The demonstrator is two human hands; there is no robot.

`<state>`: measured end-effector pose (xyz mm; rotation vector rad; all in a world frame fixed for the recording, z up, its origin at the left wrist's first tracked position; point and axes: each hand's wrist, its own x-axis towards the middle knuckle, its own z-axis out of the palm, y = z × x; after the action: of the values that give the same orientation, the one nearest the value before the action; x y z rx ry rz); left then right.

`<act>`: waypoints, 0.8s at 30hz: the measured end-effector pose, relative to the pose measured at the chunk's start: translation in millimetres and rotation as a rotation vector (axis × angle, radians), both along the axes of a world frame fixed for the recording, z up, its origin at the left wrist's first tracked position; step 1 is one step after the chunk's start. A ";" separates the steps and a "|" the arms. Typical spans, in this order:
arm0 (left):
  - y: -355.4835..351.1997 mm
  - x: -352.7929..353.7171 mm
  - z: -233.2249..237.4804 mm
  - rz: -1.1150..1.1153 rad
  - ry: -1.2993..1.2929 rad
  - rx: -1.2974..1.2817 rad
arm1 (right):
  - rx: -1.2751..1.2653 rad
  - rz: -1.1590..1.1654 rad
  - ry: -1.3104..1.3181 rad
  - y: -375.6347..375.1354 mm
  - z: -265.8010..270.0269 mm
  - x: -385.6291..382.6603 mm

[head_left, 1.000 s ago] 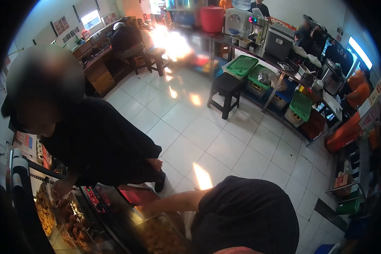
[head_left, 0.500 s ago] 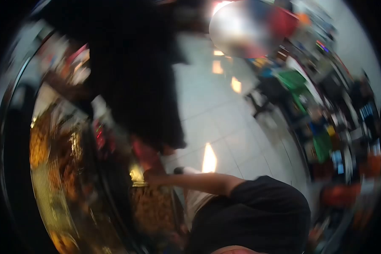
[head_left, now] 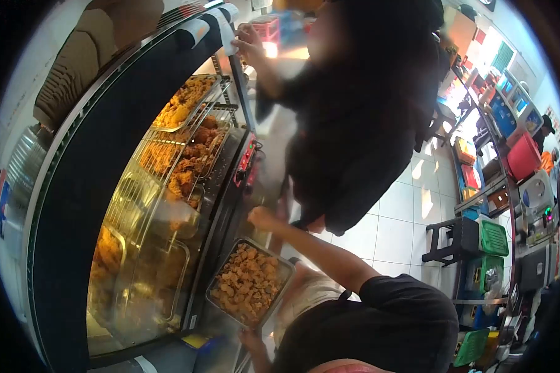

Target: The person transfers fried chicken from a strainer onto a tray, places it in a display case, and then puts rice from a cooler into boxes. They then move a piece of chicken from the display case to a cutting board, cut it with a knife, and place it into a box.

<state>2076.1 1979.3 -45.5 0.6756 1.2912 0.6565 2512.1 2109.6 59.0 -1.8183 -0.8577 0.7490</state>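
A metal tray [head_left: 252, 283] of small fried pieces is beside the glass display cabinet [head_left: 196, 314]. My left hand [head_left: 250, 340] grips its lower edge, partly hidden by the tray. Above the tray's upper edge, my right hand [head_left: 263, 219] is apart from it with fingers curled; whatever they may hold cannot be made out. Fried chicken [head_left: 193, 149] lies on trays and wire racks inside the cabinet. A red control panel [head_left: 246, 163] is on the cabinet's side, above my right hand.
A co-worker in black [head_left: 367, 118] stands close in front, one hand [head_left: 249, 46] at the cabinet's upper frame. To the right are a black stool [head_left: 452, 241], green crates [head_left: 493, 236], a red container [head_left: 524, 157] and loaded shelves. Pale tiles [head_left: 392, 214] cover the floor.
The view has swung and sharpened, showing more of the cabinet. My right hand, earlier by the tray's corner, is now apart from it. The co-worker appears farther right.
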 end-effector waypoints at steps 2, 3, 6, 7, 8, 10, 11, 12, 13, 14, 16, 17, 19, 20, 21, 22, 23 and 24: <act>-4.3 -4.4 -13.5 0.058 -0.088 0.087 | -0.117 -0.119 -0.151 -18.6 -45.8 -0.1; -2.5 -3.2 -14.0 0.064 -0.064 0.058 | -0.222 0.078 -0.295 -21.5 -85.2 8.5; -2.1 3.8 -5.7 0.118 -0.034 -0.029 | -0.245 0.424 -0.090 -46.0 -135.9 15.3; -4.4 7.1 4.8 0.156 -0.050 -0.051 | -0.213 0.436 0.124 -53.7 -134.2 10.7; -4.3 12.0 14.9 0.194 -0.070 -0.070 | -0.184 0.447 0.241 -57.4 -129.7 5.8; -4.1 12.5 16.1 0.136 -0.030 -0.037 | -0.134 0.480 0.419 -63.0 -113.1 -4.4; -5.4 12.8 16.3 0.108 -0.012 -0.023 | -0.108 0.509 0.428 -64.8 -100.8 -6.6; -5.8 13.8 14.8 0.076 0.010 0.011 | -0.082 0.538 0.439 -66.6 -92.7 -8.3; -6.7 12.9 13.7 0.043 0.036 0.041 | -0.057 0.567 0.452 -68.3 -85.0 -11.0; -7.3 11.8 12.9 0.010 0.062 0.073 | -0.086 0.486 0.335 -69.1 -90.4 -12.8; -6.7 7.1 -3.4 0.019 0.027 0.106 | -0.137 0.325 0.098 -67.4 -109.4 -15.2; -6.8 7.2 -1.6 0.024 0.010 0.123 | -0.194 0.380 0.137 -66.4 -109.3 -16.8; -9.9 11.1 1.6 0.052 0.066 0.103 | -0.309 0.486 0.202 -62.4 -106.5 -12.0; -10.1 15.5 9.0 0.066 0.094 0.093 | -0.279 0.501 0.132 -59.7 -118.0 -10.8; -9.4 18.2 11.0 0.050 0.073 0.128 | -0.250 0.518 0.060 -55.3 -140.1 -8.3; -9.9 18.7 12.2 0.033 0.055 0.163 | -0.221 0.534 -0.009 -53.6 -153.0 -7.3; -10.3 18.0 13.9 0.014 0.039 0.196 | -0.209 0.582 0.004 -54.9 -148.5 -5.5; -9.8 17.6 17.2 0.037 0.034 0.158 | -0.198 0.627 0.020 -58.0 -137.4 -2.5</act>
<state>2093.7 1969.4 -28.3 0.7964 1.2950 0.7854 2509.6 2051.7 -78.4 -1.7080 -1.4070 1.2783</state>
